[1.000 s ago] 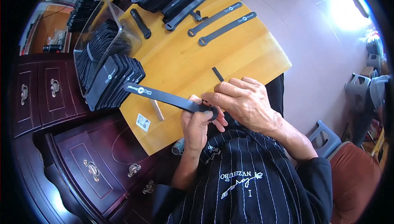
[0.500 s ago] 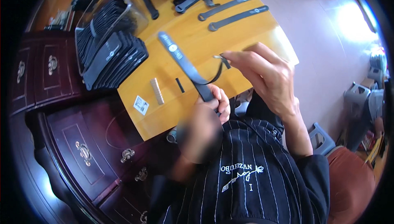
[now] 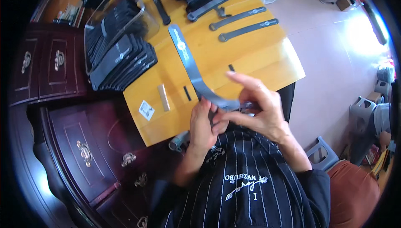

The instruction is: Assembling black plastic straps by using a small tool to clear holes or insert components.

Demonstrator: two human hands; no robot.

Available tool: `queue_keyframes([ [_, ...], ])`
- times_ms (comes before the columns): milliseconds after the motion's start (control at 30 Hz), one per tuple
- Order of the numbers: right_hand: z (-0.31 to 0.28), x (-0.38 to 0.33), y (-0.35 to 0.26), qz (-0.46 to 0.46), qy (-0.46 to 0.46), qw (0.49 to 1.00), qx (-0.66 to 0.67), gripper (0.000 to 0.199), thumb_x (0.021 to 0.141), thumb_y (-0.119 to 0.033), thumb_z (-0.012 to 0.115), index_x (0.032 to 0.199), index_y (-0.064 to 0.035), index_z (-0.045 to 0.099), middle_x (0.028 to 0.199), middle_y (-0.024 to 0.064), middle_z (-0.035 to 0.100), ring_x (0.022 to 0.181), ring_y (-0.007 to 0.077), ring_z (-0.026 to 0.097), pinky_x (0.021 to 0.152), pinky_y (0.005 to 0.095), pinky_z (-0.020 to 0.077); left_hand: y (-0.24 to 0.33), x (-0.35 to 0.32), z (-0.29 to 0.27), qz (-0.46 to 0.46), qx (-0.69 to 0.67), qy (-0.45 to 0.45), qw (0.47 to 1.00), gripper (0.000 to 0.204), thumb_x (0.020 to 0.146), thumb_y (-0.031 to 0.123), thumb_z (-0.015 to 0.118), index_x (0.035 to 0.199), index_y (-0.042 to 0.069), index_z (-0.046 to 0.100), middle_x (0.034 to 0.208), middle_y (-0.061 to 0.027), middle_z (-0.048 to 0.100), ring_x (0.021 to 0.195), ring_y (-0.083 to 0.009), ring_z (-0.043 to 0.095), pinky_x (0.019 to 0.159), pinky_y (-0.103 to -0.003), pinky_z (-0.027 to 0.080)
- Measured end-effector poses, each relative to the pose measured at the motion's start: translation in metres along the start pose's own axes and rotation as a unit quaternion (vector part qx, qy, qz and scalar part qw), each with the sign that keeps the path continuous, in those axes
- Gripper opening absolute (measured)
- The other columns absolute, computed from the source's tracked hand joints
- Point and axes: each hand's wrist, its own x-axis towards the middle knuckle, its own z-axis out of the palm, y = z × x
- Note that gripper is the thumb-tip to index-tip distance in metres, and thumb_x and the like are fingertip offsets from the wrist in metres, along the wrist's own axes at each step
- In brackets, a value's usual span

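Note:
A dark grey strap (image 3: 190, 67) with white printing and a rounded end rises from my hands and slants over the yellow table (image 3: 259, 61). My left hand (image 3: 201, 127) closes its fingers on the strap's lower part at the table's near edge. Beside it, my right hand (image 3: 269, 113) has its thumb reaching toward the left fingers and its index finger raised. The strap's bent lower end lies inside the right hand, partly hidden by fingers. A small black strip (image 3: 186, 93) rests on the table left of the strap, and another black piece (image 3: 232, 67) lies beyond the right index finger.
Stacked dark straps (image 3: 121, 63) stand at the left by a clear plastic bin (image 3: 146, 17). More straps (image 3: 248, 30) lie at the far side. A pale ribbed strip (image 3: 163, 97) and a white label (image 3: 145, 110) are near the left edge. A grey stool (image 3: 321, 155) stands at right.
My right hand has come down and left toward my left hand, and its index finger has lifted. The thin looped end it was pulling up is now lowered between the hands.

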Motion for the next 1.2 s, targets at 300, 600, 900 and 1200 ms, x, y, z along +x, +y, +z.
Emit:
queue_keyframes([
  [300, -0.07, 0.051, 0.033, 0.032, 0.278, 0.957, 0.076, 0.012, 0.085, -0.013, 0.066, 0.084, -0.0021, 0.068, 0.066, -0.0023, 0.059, 0.059, 0.0059, 0.051, 0.054, 0.0224, 0.0419, -0.021, -0.02, -0.004, -0.152, -0.031, -0.179, 0.972, 0.04, 0.1, 0.041, 0.041, 0.078, 0.008, 0.04, 0.056, 0.0007, 0.033, 0.042, -0.0054, 0.027, 0.037, -0.019, 0.02],
  [600, -0.199, 0.013, 0.105, -0.068, 0.574, 0.756, -0.307, 0.02, 0.087, -0.024, 0.069, 0.089, -0.0046, 0.064, 0.068, 0.0005, 0.057, 0.059, 0.0126, 0.052, 0.053, 0.0297, 0.0412, -0.012, -0.015, -0.033, -0.09, -0.013, -0.108, 0.99, 0.043, 0.098, 0.048, 0.039, 0.075, 0.011, 0.039, 0.052, 0.0011, 0.028, 0.038, -0.0065, 0.021, 0.033, -0.021, 0.018],
  [900, -0.065, 0.039, 0.124, -0.015, 0.215, 0.853, -0.476, 0.016, 0.076, -0.011, 0.062, 0.091, -0.0096, 0.056, 0.082, 0.0054, 0.054, 0.078, 0.0221, 0.062, 0.061, 0.0338, 0.0503, -0.01, -0.003, -0.017, -0.078, 0.041, -0.164, 0.983, 0.043, 0.099, 0.048, 0.038, 0.076, 0.011, 0.037, 0.051, 0.0011, 0.029, 0.036, -0.0064, 0.021, 0.033, -0.022, 0.018],
  [1200, -0.032, 0.059, 0.114, 0.029, 0.144, 0.884, -0.444, 0.012, 0.082, -0.012, 0.056, 0.087, -0.0037, 0.048, 0.084, 0.0112, 0.053, 0.078, 0.0272, 0.063, 0.062, 0.0375, 0.0516, -0.013, 0.002, -0.027, -0.052, 0.028, -0.134, 0.989, 0.043, 0.099, 0.047, 0.037, 0.077, 0.01, 0.038, 0.051, 0.0012, 0.029, 0.036, -0.0063, 0.022, 0.032, -0.021, 0.019],
])
